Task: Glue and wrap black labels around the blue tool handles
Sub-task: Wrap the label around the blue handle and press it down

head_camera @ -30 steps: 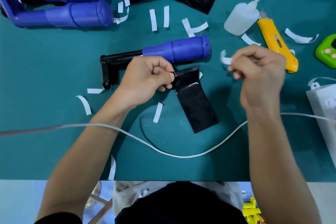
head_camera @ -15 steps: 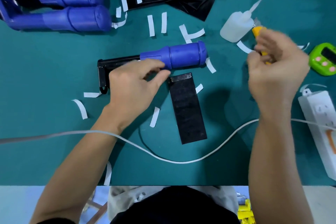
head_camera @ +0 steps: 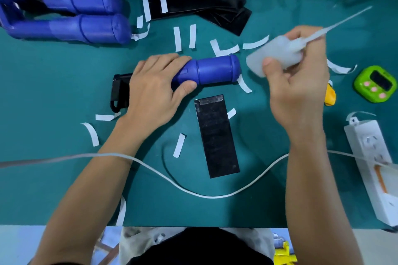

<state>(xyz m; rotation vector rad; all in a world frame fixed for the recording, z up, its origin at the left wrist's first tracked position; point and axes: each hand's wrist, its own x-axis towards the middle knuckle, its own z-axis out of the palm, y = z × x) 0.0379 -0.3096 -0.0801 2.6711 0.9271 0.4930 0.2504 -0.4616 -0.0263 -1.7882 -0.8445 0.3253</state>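
Observation:
A blue tool handle (head_camera: 213, 70) with a black metal end (head_camera: 119, 92) lies across the middle of the green mat. My left hand (head_camera: 154, 90) grips it at its narrow neck, thumb underneath. Just below it a black label (head_camera: 216, 135) lies flat, a strip of exposed adhesive at its top edge. My right hand (head_camera: 298, 84) holds a translucent glue bottle (head_camera: 277, 55) lifted above the mat to the right of the handle, its long thin nozzle pointing up and to the right.
Several more blue handles (head_camera: 71, 21) are stacked at the top left beside a pile of black labels (head_camera: 204, 0). White backing strips (head_camera: 177, 38) litter the mat. A yellow knife (head_camera: 330, 94), green timer (head_camera: 375, 84), power strip (head_camera: 372, 163) and white cable (head_camera: 193, 191) lie right and front.
My left hand let go of the label, which now lies flat, and took hold of the handle. My right hand dropped the white strip, reached right and picked up the glue bottle.

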